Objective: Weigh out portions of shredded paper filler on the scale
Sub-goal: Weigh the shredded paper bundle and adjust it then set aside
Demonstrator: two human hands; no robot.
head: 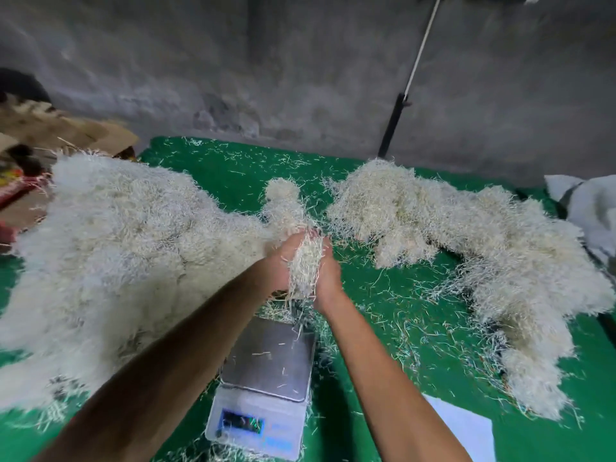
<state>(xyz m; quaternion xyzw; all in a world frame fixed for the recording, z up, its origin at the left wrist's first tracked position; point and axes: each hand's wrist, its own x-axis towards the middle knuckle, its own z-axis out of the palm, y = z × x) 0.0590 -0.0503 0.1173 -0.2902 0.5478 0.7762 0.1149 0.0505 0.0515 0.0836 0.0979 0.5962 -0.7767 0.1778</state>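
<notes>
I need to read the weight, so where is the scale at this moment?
In the head view the scale sits low at centre on the green cloth, between the two forearms, just below the left hand and right hand holding a paper bundle.

A green fabric sheet point(393, 328) covers the work surface. At its near right edge lies a flat white sheet of paper point(466, 425). Brown cardboard pieces point(70, 128) sit just off its far left corner, with red patterned packaging point(13, 191) beside them. A grey-white cloth bundle point(586, 205) lies at the right edge. A black pole with white cord point(395, 125) leans on the grey concrete wall point(266, 61).
</notes>
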